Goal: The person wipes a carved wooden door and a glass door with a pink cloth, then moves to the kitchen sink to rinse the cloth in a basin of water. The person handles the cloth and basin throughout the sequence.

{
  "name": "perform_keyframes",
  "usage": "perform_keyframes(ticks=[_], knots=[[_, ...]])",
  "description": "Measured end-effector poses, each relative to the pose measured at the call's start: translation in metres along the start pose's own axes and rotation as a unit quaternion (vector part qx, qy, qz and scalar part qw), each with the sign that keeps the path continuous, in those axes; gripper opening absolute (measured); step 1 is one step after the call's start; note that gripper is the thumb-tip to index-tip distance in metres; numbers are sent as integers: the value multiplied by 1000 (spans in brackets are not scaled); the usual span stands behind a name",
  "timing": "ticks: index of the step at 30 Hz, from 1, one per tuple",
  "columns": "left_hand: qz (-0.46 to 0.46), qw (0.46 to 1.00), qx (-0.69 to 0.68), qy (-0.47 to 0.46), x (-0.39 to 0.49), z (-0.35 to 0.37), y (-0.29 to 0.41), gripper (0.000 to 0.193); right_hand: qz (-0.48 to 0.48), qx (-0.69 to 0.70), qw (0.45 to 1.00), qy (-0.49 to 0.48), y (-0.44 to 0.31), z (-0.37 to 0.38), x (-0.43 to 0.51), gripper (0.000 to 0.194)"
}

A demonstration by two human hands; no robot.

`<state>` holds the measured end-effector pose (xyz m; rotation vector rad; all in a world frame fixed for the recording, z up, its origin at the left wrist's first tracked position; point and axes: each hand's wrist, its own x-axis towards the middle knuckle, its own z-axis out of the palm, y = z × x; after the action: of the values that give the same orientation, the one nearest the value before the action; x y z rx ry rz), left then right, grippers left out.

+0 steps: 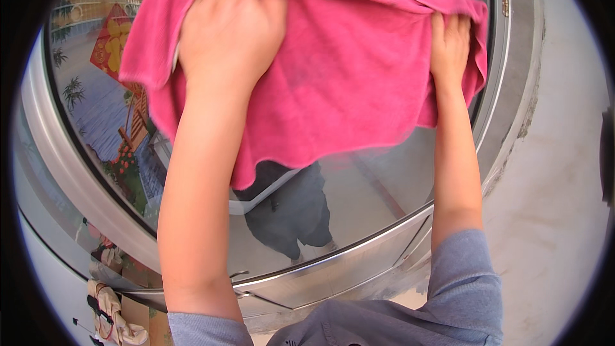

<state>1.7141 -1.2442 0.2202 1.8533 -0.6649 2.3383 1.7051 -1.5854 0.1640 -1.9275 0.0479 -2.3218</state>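
Note:
A bright pink cloth (336, 77) is spread in front of a framed glass door panel (379, 187). My left hand (230, 29), its back towards me, is on the cloth at the upper left, with the fingertips hidden in its folds. Over at the upper right, my right hand (450, 50) has its fingers on the cloth under a folded edge. Between the two hands the cloth hangs down in loose folds. Both arms are stretched up and forward. The glass below the cloth shows a reflection of dark shorts and legs.
A metal door frame (331, 262) borders the glass, with a hinge (505, 1) at the upper right and a grey wall (552, 154) beyond. Left, the glass shows a colourful picture and a red diamond-shaped decoration (113, 45). Beige fabric (109, 310) and cardboard (135, 315) lie lower left.

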Motion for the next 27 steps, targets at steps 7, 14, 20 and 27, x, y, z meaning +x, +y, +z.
perform_keyframes(ticks=[7,14,20,27], knots=[[211,963,-167,-8,25,91,157,24,75,16,997,-2,106,-24,-104,42],[246,921,-287,-94,-148,138,369,35,343,33,934,-96,92,-78,-292,49],[187,818,-448,-308,-257,86,397,37,432,74,858,-267,67,-152,-400,51],[7,790,-518,-328,-178,26,261,39,276,88,925,-246,89,-101,-314,54]])
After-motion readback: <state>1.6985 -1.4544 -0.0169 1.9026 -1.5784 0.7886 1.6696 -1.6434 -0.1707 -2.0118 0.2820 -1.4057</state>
